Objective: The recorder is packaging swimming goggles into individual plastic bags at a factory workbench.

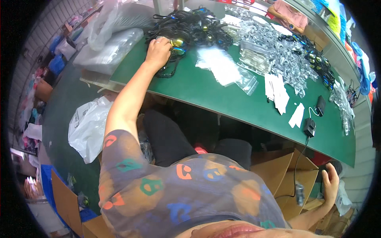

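My left hand (158, 49) reaches out over the green table (222, 103), its fingers curled on a pair of swimming goggles with yellow mirrored lenses (177, 46). These lie at the near edge of a heap of black goggles (194, 25). Empty clear plastic bags (222, 65) lie just right of that hand. My right hand (330, 180) hangs low at the far right, below the table's edge, beside an open cardboard box (281, 170). Something dark sits at its fingertips; whether it grips it is unclear.
Bagged goggles (278, 51) and loose blue-black goggles (317, 63) cover the table's right part, with white cards (278, 93) and two black devices (309, 127) on a cable. Another person in pink (287, 14) sits opposite. White plastic bags (87, 127) lie on the floor at the left.
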The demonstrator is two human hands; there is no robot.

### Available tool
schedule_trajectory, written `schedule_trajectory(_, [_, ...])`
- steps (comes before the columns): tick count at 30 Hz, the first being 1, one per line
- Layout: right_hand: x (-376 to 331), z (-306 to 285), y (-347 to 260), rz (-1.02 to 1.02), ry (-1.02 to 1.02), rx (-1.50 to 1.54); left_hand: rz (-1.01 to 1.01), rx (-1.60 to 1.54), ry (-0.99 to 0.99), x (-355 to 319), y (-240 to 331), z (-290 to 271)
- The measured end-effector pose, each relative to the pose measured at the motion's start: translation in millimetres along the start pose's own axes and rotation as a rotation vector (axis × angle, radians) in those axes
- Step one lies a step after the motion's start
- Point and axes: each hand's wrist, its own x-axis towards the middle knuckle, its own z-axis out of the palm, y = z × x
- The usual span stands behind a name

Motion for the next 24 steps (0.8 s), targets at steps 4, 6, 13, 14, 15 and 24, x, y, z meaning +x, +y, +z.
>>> schedule_trajectory(4, [26.5,36.4,-50.3,-0.218,-0.057,0.053,0.157,0.024,0.441,11.3,24.9,-124.1])
schedule_trajectory(6, [46.2,48.5,-80.9,-0.171,-0.195,0.073,0.146,0.083,0.514,17.0,28.5,-161.9])
schedule_trajectory(13, [125.6,198.2,-193.5,-0.808,0.018,0.347,0.223,-0.198,0.518,34.4,82.2,-195.0])
schedule_trajectory(14, [128.0,218.9,-216.0,-0.863,0.018,0.358,0.25,-0.238,0.516,30.9,103.8,-201.4])
schedule_trajectory(15, [122.8,234.3,-235.1,-0.882,0.015,0.369,0.28,-0.297,0.515,26.7,126.1,-206.8])
schedule_trajectory(24, [97.1,293.9,-236.5,-0.406,-0.807,1.17,-0.332,-1.215,-0.229,-75.2,217.0,-178.2])
